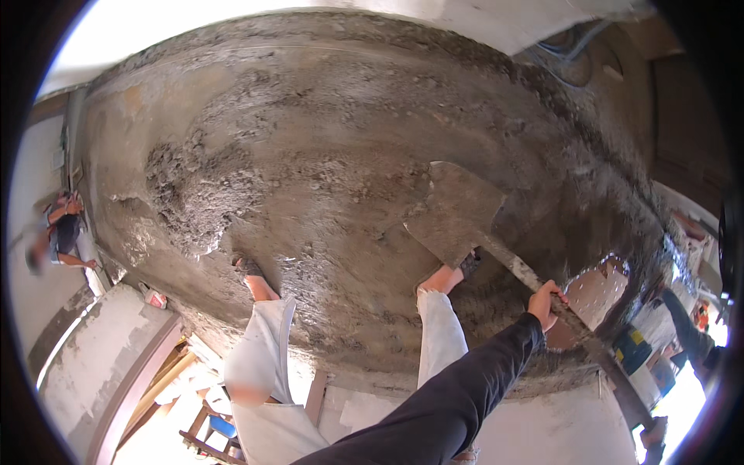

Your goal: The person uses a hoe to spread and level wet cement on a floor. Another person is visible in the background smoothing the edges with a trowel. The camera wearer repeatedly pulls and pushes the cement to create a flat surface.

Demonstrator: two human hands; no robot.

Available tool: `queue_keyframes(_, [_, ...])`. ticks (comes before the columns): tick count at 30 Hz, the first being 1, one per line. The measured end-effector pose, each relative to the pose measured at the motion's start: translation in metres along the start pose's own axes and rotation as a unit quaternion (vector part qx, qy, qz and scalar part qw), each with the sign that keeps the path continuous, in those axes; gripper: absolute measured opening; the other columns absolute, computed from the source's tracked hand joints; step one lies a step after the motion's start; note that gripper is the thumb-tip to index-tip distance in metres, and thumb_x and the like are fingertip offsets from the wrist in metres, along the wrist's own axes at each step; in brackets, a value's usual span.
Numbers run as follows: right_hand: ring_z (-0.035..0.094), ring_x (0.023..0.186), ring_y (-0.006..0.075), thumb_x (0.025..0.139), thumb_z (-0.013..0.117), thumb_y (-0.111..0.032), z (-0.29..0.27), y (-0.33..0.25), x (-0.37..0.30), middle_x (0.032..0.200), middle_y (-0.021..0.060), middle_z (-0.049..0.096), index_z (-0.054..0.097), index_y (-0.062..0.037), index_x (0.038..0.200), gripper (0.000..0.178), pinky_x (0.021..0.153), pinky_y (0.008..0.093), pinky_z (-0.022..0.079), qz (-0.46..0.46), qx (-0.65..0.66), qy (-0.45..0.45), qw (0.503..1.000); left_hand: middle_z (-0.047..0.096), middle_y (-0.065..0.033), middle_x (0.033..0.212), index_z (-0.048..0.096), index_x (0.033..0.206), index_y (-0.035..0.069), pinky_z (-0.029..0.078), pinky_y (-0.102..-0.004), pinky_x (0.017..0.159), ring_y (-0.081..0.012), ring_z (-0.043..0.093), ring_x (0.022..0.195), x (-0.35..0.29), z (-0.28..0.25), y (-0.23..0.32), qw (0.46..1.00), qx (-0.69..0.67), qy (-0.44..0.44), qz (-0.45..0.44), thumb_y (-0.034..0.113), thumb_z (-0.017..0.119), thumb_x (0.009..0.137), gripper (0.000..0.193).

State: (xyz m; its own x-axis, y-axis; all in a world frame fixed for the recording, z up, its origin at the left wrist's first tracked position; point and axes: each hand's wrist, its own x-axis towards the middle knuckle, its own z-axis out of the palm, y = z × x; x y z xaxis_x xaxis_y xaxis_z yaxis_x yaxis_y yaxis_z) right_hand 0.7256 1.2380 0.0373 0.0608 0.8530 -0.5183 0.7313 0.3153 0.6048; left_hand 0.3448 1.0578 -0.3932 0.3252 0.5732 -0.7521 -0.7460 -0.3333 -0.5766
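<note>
Rough room mid-work: pale walls, and a floor point(349, 116) that's pretty much all wet grey mortar, looking curved thanks to the fisheye. Going left to right, another person point(65, 227) is low down by the wall at the far left edge, small and partly blurred. Nearer on that side there's a little red-and-white thing point(153, 297) near the base of the wall, then some lengths of wood point(167, 380) past a doorway, with a blue object point(222, 426) just right of them.

Left of centre sits a lumpy heap of mortar point(190, 194), just beyond the wearer's left shoe point(248, 267). Pale trousers point(267, 341), feet well apart, right in the muck. Right of centre is the shovel point(457, 209), its blade caked grey and just past the right foot; can't tell if it's flat on the floor or slightly above. Its long shaft slants toward the near right. The left hand point(545, 304), dark sleeve, is wrapped snugly around the shaft partway along. Something dark is at the shaft's near end, too shadowy to say if it's the right hand, so no clue what that one's doing.

Under the shaft there's a pinkish-brown patch point(601, 291), with a dark tub point(632, 349) near it on the right. Far right: loose blue-grey hose or cable point(577, 50).
</note>
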Motion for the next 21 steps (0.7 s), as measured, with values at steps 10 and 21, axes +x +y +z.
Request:
queue_keyframes(10, [0.053,0.075,0.0412,0.052,0.064,-0.012,-0.121,-0.31,-0.071,0.077,0.0232,0.053,0.06,0.0013,0.077,0.028,0.065,0.0473,0.042,-0.126,-0.092,0.023,0.988,0.046,-0.0107,0.058,0.045,0.062,0.005,0.044,-0.0389,0.059,-0.0251,0.048,0.056,-0.121,0.012,0.244,0.987,-0.03,-0.109,0.113,0.012,0.047,0.073,0.014])
queue_keyframes(21, [0.059,0.063,0.0397,0.051,0.069,-0.017,-0.106,-0.716,-0.238,0.062,0.0199,0.059,0.061,-0.0027,0.07,0.024,0.06,0.0468,0.047,-0.334,0.029,0.089,0.938,0.043,-0.0076,0.059,0.042,0.064,0.007,0.043,-0.0378,0.058,-0.0226,0.045,0.056,-0.35,-0.076,0.622,0.927,0.027,-0.021,0.374,0.014,0.046,0.074,0.013])
